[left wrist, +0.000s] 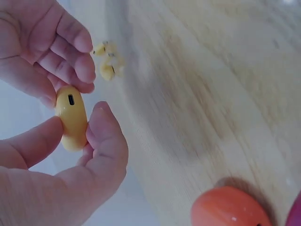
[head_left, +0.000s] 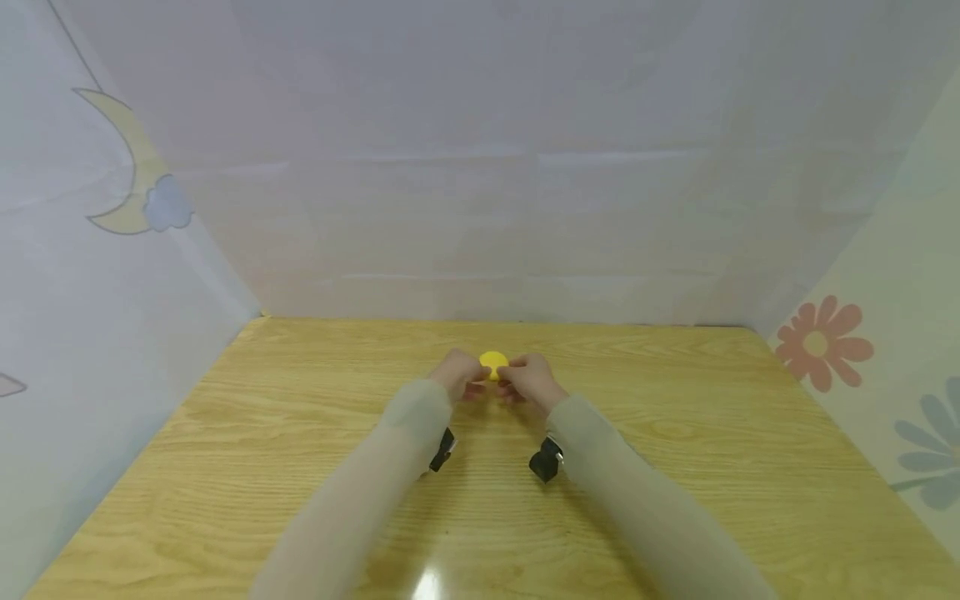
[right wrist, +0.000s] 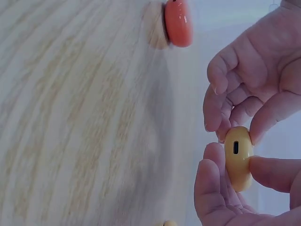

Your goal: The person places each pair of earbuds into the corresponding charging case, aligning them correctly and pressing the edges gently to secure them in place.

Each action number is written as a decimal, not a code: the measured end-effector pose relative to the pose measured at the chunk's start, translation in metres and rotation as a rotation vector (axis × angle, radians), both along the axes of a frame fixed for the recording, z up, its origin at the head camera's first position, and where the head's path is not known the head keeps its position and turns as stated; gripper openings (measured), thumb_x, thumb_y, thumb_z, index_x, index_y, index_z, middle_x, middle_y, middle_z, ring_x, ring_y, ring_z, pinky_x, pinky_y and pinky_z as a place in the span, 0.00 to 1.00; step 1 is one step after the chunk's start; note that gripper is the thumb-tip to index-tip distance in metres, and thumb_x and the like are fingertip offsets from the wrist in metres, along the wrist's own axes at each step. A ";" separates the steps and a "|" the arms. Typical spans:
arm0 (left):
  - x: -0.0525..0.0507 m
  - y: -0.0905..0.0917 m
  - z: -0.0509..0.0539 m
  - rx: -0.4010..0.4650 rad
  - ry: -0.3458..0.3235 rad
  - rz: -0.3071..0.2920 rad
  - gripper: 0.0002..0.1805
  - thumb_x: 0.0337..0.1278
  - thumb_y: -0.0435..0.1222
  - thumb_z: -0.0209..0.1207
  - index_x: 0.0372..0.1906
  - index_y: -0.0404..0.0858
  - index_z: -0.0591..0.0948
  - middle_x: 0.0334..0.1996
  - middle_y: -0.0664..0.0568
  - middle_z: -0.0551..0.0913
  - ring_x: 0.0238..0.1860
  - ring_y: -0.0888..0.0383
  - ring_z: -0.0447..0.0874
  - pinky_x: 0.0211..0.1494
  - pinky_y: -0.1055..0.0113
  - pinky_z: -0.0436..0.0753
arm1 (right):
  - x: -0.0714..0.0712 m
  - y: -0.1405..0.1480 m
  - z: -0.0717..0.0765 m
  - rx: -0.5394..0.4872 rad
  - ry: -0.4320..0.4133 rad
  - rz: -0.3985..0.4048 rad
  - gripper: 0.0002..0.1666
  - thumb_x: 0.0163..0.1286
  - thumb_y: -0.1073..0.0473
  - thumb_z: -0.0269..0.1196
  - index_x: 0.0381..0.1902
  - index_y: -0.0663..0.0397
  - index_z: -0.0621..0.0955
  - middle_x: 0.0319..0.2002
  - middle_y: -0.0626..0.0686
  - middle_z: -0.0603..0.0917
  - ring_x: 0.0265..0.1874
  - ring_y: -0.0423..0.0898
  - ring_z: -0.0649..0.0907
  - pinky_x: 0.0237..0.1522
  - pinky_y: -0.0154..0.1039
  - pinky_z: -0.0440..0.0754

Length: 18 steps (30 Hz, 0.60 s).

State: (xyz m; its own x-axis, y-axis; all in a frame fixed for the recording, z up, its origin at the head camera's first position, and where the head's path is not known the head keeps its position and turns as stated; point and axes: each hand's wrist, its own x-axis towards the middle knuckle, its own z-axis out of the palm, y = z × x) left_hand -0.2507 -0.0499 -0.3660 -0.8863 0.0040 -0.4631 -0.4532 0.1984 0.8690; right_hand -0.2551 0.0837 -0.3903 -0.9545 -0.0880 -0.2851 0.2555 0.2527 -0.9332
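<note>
A rounded yellow earbud charging case (head_left: 493, 362) is held between both hands near the table's far side. Its dark charging port faces the cameras in both wrist views. My left hand (head_left: 456, 372) pinches one end with the thumb on one face and fingers against the other. My right hand (head_left: 530, 379) pinches the opposite end with thumb and fingertips. Small yellow earbuds (left wrist: 107, 70) lie on the table beyond the fingers in the left wrist view. Whether the case's lid is raised cannot be told.
A glossy orange rounded object (left wrist: 230, 208) rests on the wooden table (head_left: 480, 517), with part of a magenta object (left wrist: 295, 214) beside it. A pale wall (head_left: 495, 192) stands behind the table, and printed side walls flank it.
</note>
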 end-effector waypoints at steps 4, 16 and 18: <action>0.008 0.000 0.001 0.031 0.021 -0.012 0.17 0.66 0.26 0.54 0.56 0.24 0.71 0.57 0.37 0.73 0.54 0.42 0.78 0.59 0.53 0.75 | 0.004 0.003 0.002 -0.028 -0.001 -0.008 0.20 0.72 0.65 0.58 0.56 0.74 0.71 0.38 0.63 0.83 0.25 0.42 0.83 0.35 0.39 0.83; 0.026 0.001 0.003 0.059 0.097 -0.018 0.23 0.67 0.32 0.56 0.61 0.23 0.68 0.61 0.35 0.71 0.54 0.42 0.78 0.58 0.50 0.74 | 0.019 0.009 0.009 -0.064 0.016 -0.017 0.20 0.72 0.64 0.58 0.56 0.73 0.73 0.43 0.65 0.84 0.28 0.44 0.85 0.39 0.41 0.84; 0.027 0.001 0.003 0.054 0.106 -0.026 0.23 0.68 0.33 0.55 0.61 0.24 0.70 0.60 0.36 0.73 0.53 0.42 0.78 0.58 0.50 0.74 | 0.021 0.010 0.010 -0.061 0.022 -0.017 0.19 0.72 0.64 0.58 0.55 0.73 0.74 0.43 0.65 0.84 0.28 0.44 0.85 0.38 0.40 0.84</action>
